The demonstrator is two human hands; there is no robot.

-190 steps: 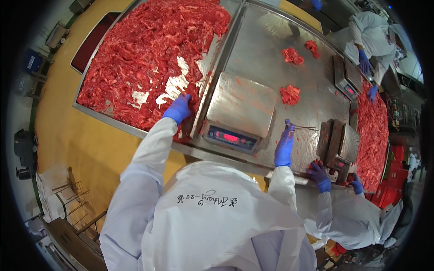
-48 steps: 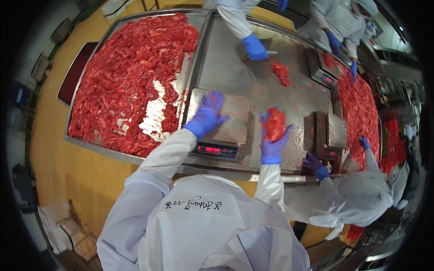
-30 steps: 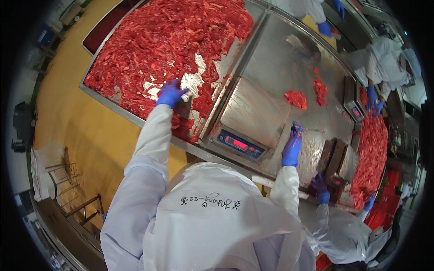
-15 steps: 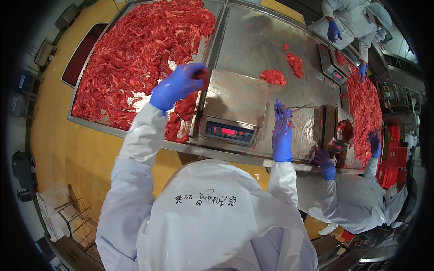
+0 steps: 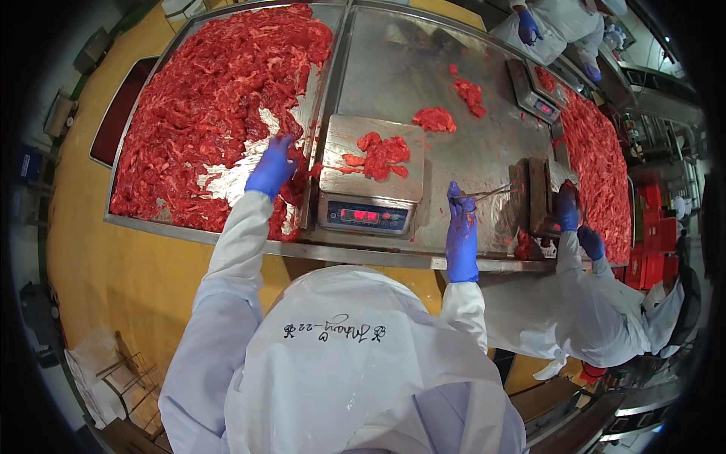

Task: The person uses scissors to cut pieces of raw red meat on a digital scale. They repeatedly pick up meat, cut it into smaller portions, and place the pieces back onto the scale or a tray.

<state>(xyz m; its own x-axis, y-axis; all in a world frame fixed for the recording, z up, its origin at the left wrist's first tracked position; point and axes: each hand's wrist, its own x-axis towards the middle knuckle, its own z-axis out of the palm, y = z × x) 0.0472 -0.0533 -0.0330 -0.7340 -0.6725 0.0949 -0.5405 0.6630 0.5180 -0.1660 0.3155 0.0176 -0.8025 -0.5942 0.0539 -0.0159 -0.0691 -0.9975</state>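
Observation:
My left hand (image 5: 272, 168), in a blue glove, reaches over the near right edge of a big heap of raw red meat strips (image 5: 219, 98). Its fingers look parted, with no piece seen in them; their tips are partly hard to make out against the meat. Several meat pieces (image 5: 382, 157) lie on the steel top of a weighing scale (image 5: 363, 217) with a lit red display, between my hands. Right of the scale, my blue-gloved right hand (image 5: 462, 240) is closed on a slim metal scissors-like tool (image 5: 491, 192), which points right above the table.
Loose meat pieces (image 5: 435, 119) lie on the steel table (image 5: 386, 76) beyond the scale. A raised metal rim (image 5: 327, 91) divides the heap from this side. At right, co-workers' gloved hands (image 5: 566, 208) are near another scale (image 5: 546, 197) and a second meat heap (image 5: 594, 159).
Meat pieces now lie on the scale, whose top was bare. My left hand, which held dark red meat beside it, has moved left and down to the heap. My right hand still grips the tool.

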